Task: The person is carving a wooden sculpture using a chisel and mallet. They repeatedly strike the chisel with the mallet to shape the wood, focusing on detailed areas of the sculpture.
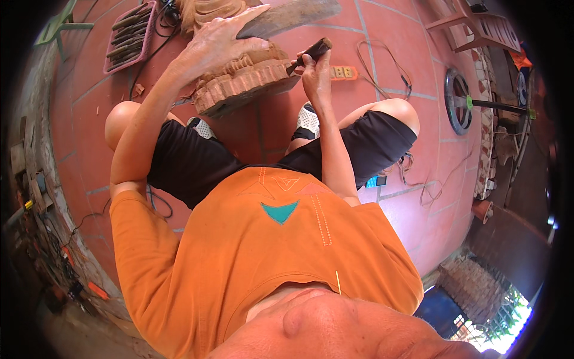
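Note:
A carved wooden piece [242, 84] with a scalloped, ridged base lies on the floor in front of my feet. My left hand [218, 45] is above it, thumb and index finger stretched along either edge of a flat, grey-brown wooden bat [290, 19]; the other fingers are hard to see. The bat's free end points right. Lower and to the right, my right hand [317, 75] grips a dark-handled chisel [310, 55]. Its handle slants up to the right, and the tip is at the right edge of the ridged base. Whether the tip touches the wood is unclear.
A pink basket [149, 36] of several chisels stands at the far left, near a green chair [57, 27]. Right of the carving lie an orange power strip [344, 73] and a loose cable [373, 66]. A wheel-like ring [457, 102] and a reddish chair [478, 27] stand farther right.

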A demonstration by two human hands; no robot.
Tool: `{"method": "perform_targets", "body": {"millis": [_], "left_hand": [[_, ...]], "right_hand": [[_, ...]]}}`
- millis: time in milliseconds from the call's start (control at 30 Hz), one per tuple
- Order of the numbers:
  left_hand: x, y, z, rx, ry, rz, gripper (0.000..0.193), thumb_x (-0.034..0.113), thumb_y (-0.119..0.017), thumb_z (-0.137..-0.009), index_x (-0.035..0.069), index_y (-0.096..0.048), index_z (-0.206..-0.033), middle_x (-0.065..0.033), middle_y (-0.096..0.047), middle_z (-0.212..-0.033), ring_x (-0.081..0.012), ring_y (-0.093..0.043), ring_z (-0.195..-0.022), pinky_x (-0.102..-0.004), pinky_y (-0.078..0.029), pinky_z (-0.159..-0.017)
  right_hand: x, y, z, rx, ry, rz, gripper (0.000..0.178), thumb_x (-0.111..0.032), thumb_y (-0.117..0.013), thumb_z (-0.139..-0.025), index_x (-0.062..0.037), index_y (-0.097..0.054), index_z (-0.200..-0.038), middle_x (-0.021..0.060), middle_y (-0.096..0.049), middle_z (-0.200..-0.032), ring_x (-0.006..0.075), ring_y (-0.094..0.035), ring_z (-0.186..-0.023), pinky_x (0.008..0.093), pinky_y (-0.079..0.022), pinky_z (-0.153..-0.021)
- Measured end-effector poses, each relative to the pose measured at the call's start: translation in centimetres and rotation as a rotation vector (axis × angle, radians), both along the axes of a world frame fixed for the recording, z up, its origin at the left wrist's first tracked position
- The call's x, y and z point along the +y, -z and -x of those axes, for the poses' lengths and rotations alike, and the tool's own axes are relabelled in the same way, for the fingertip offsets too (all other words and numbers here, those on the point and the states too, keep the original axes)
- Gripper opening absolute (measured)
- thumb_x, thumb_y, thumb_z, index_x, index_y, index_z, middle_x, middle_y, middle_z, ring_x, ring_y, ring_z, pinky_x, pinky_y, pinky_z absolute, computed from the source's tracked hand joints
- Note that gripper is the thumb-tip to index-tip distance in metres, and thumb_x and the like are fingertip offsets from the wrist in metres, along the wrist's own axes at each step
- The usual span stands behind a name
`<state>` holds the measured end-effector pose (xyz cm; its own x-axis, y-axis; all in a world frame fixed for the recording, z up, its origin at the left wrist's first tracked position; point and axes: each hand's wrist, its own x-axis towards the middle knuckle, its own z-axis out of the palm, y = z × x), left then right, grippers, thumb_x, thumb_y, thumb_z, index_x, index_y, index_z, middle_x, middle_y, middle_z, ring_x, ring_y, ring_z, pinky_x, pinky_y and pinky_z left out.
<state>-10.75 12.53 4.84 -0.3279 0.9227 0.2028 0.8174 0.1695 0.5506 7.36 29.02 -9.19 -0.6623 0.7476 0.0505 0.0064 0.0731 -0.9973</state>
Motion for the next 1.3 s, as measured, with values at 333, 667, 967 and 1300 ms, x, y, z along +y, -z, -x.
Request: {"method": "perform_targets", "body": {"millis": [333, 667, 967, 1300], "left_hand": [[-0.9, -0.7, 0.3, -0.084, -0.05, 0.06, 0.075, 0.036, -0.075, -0.087, 0.01, -0.045, -0.15, -0.025, -0.063, -0.131, -0.0389, -0.063, -0.121, -0.0438, -0.047, -0.105], [-0.1, -1.7, -0.3, -0.176, -0.002, 0.025, 0.075, 0.032, -0.077, -0.086, 0.002, -0.047, -0.147, -0.0292, -0.063, -0.129, -0.0378, -0.061, -0.124, -0.0425, -0.046, -0.106], [-0.4, 1.0, 0.3, -0.085, -0.042, 0.059, 0.076, 0.044, -0.074, -0.088, 0.024, -0.042, -0.155, -0.0174, -0.062, -0.138, -0.0373, -0.062, -0.123, -0.0439, -0.047, -0.105], [-1.3, 0.5, -0.2, -0.089, -0.055, 0.04, 0.074, 0.042, -0.074, -0.089, 0.023, -0.044, -0.154, -0.0223, -0.064, -0.132, -0.0345, -0.065, -0.119, -0.0423, -0.047, -0.104]], "right_hand": [[-0.2, -0.7, -1.6, -0.204, 0.014, -0.18, 0.019, -0.01, -0.059, -0.102, -0.0037, -0.043, -0.109, 0.0124, -0.068, -0.083, 0.0198, -0.071, -0.071, 0.0333, -0.056, -0.057], [-0.1, -0.9, -1.1, 0.17, 0.017, 0.136, 0.014, -0.006, -0.053, -0.105, -0.0024, -0.044, -0.115, 0.0113, -0.065, -0.101, 0.019, -0.071, -0.083, 0.0278, -0.059, -0.061], [-1.5, 0.2, -0.4, 0.101, -0.044, -0.115, 0.017, 0.001, -0.054, -0.102, -0.0022, -0.041, -0.113, 0.0074, -0.066, -0.1, 0.0139, -0.067, -0.078, 0.0261, -0.055, -0.065], [0.2, 0.9, -0.7, -0.023, 0.033, -0.116, 0.015, -0.001, -0.054, -0.103, -0.0018, -0.042, -0.112, 0.0104, -0.069, -0.095, 0.0191, -0.069, -0.077, 0.0319, -0.056, -0.065]]}}
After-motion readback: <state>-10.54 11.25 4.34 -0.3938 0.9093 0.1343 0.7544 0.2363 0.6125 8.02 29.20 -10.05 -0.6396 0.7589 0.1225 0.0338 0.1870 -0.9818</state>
